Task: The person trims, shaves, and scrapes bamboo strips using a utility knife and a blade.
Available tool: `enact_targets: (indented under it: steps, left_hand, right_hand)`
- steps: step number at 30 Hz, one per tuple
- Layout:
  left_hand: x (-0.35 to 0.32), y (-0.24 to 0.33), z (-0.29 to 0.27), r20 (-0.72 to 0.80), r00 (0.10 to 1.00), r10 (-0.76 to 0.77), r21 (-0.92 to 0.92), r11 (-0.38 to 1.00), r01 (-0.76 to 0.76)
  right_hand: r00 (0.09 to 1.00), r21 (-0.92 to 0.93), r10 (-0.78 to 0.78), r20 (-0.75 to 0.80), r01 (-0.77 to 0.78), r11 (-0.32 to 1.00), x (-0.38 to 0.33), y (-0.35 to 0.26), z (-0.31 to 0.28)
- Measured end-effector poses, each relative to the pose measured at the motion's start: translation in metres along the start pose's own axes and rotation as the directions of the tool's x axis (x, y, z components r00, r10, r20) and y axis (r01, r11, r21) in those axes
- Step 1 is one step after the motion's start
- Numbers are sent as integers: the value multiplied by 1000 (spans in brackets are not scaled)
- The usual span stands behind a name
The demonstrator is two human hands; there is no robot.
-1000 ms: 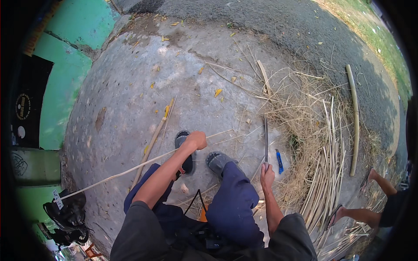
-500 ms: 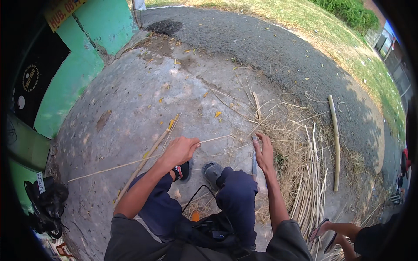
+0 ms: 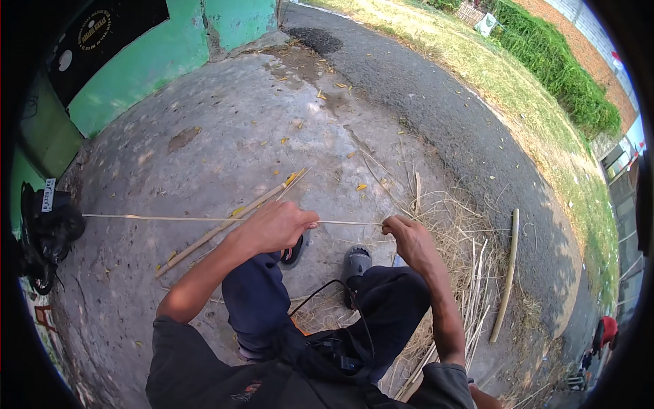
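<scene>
A long thin bamboo strip [image 3: 351,222] stretches almost level across my lap. My left hand [image 3: 283,226] pinches it partway along, and a long tail of it runs out to the left. Its right end sits between the thumb and fingers of my right hand [image 3: 407,235], which is closed on it. Below the right hand a small piece of a blade [image 3: 398,260] shows beside my knee; the rest is hidden. Past my left hand, a thicker bamboo pole [image 3: 204,244] lies slanted on the concrete.
Thin shavings [image 3: 443,211] and a bundle of split bamboo strips [image 3: 477,279] lie to my right. Beyond them rests another pole [image 3: 505,276]. A motorcycle [image 3: 51,232] stands at far left by a green wall [image 3: 126,92]. A person in red [image 3: 605,332] is at far right.
My right hand has left the blade's side and closed on the strip's right end. The strip has come from slanted to nearly level. The view has shifted.
</scene>
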State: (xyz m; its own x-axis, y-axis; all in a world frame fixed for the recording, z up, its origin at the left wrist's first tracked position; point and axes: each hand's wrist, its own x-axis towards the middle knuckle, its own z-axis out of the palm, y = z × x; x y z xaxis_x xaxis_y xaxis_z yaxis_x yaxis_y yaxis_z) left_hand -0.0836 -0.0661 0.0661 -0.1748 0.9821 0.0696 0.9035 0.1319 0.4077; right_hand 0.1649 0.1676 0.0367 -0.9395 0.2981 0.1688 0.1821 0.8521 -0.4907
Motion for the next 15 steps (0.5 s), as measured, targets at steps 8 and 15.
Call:
enact_targets:
  steps: [8,15]
  left_hand:
    - [-38,-15,-37,190,969,157,-329,940,-88]
    - [-36,-13,-47,193,933,303,-567,811,-146]
  right_hand:
    - [923,299,-275,268,192,935,11,-30,-35]
    - [833,686,-452,320,125,717,9,-41,-48]
